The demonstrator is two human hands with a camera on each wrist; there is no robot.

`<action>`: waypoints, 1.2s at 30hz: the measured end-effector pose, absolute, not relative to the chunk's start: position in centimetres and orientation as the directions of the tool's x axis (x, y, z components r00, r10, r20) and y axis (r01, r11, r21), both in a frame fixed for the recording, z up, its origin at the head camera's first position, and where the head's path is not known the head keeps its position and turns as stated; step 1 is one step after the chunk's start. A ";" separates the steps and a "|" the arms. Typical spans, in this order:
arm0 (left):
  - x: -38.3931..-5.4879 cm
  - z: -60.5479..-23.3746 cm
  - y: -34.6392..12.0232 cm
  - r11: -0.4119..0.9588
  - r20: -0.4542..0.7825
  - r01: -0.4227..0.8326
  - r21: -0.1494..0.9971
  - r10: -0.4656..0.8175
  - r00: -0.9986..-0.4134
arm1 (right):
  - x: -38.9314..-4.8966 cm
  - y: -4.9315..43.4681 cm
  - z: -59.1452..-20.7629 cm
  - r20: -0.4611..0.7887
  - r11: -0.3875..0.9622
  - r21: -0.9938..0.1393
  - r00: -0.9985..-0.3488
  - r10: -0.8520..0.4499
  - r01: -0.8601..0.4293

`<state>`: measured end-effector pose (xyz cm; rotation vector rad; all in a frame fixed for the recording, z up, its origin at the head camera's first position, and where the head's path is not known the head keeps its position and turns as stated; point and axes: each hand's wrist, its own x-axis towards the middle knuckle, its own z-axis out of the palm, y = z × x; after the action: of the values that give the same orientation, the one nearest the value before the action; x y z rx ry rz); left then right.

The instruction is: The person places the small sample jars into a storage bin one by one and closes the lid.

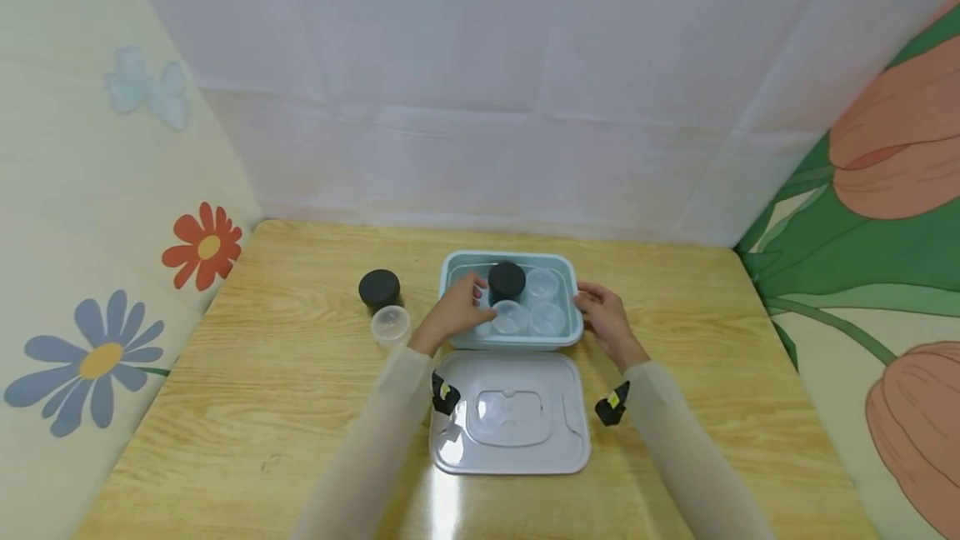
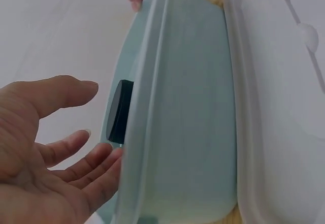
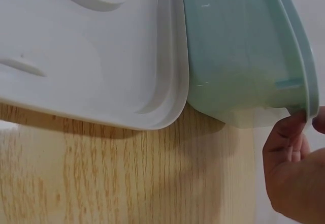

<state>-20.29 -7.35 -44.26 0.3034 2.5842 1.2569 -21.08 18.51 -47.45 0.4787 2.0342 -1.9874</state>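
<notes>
My left hand [image 1: 456,308] reaches over the left side of a light blue plastic box [image 1: 517,342]. Its fingers are spread and loosely bent, with nothing between them. Beside those fingers, inside the box, is a black round container [image 1: 507,277]; in the left wrist view its dark top [image 2: 120,111] shows above the rim, apart from the thumb. Several clear round containers [image 1: 545,319] sit around it in the box. At the opposite end, my right hand [image 1: 604,322] pinches the box's rim [image 3: 311,89] between thumb and fingers.
A pale grey lid [image 1: 510,457] lies flat on the wooden table [image 1: 285,373], right in front of the box. Left of the box stand another black round container [image 1: 379,287] and a clear round one [image 1: 391,325]. A white cloth [image 1: 480,107] hangs behind the table.
</notes>
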 end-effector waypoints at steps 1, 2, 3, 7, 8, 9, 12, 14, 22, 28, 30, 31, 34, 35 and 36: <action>-20.3 -44.2 -7.6 0.595 -0.127 0.076 0.800 0.293 -0.948 | -21.1 18.5 -47.5 -0.404 0.013 -0.914 -0.913 0.054 0.405; -20.3 -44.1 -7.8 0.587 -0.120 0.080 0.806 0.293 -0.949 | -21.1 18.6 -47.5 -0.403 0.013 -0.914 -0.913 0.054 0.405; -20.3 -44.0 -8.0 0.583 -0.108 0.086 0.808 0.291 -0.950 | -21.1 18.6 -47.5 -0.402 0.015 -0.915 -0.914 0.051 0.403; -19.9 -43.5 -8.9 0.556 -0.063 0.114 0.823 0.289 -0.955 | -21.1 18.6 -47.5 -0.405 0.022 -0.913 -0.913 0.049 0.407; -19.7 -43.4 -9.2 0.553 -0.056 0.118 0.825 0.287 -0.956 | -21.1 18.5 -47.5 -0.408 0.023 -0.912 -0.912 0.049 0.409; -19.6 -43.3 -9.4 0.550 -0.050 0.120 0.827 0.285 -0.957 | -21.1 18.5 -47.5 -0.409 0.025 -0.911 -0.911 0.047 0.411; -19.2 -42.9 -10.1 0.544 -0.045 0.112 0.832 0.267 -0.963 | -21.1 18.6 -47.5 -0.413 0.031 -0.909 -0.909 0.048 0.415; -18.9 -42.7 -10.6 0.548 -0.052 0.099 0.831 0.254 -0.966 | -21.1 18.6 -47.5 -0.415 0.040 -0.908 -0.909 0.047 0.417; -18.2 -42.6 -12.6 0.540 -0.090 0.020 0.841 0.177 -0.980 | -21.0 18.5 -47.3 -0.412 0.044 -0.909 -0.910 0.038 0.413; -17.5 -42.8 -14.3 0.548 -0.110 -0.027 0.836 0.120 -0.987 | -20.9 18.4 -47.3 -0.406 0.036 -0.912 -0.913 0.038 0.408; -17.2 -43.0 -14.9 0.553 -0.108 -0.031 0.833 0.107 -0.988 | -20.9 18.4 -47.3 -0.406 0.037 -0.912 -0.913 0.040 0.408; -17.1 -43.1 -15.2 0.547 -0.106 -0.035 0.836 0.100 -0.989 | -20.9 18.5 -47.3 -0.406 0.039 -0.912 -0.913 0.040 0.407; -16.7 -43.4 -16.2 0.536 -0.098 -0.039 0.843 0.082 -0.992 | -20.9 18.5 -47.4 -0.397 0.042 -0.916 -0.917 0.041 0.398; -16.5 -43.5 -16.5 0.533 -0.102 -0.046 0.845 0.075 -0.992 | -20.9 18.5 -47.4 -0.393 0.041 -0.918 -0.919 0.041 0.394; -16.4 -43.6 -16.8 0.530 -0.103 -0.050 0.846 0.071 -0.992 | -20.9 18.5 -47.4 -0.388 0.039 -0.920 -0.921 0.040 0.389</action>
<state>-16.39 -16.79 -43.62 0.0180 2.6367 1.4649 -20.90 18.49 -47.39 0.4394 2.0611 -1.9670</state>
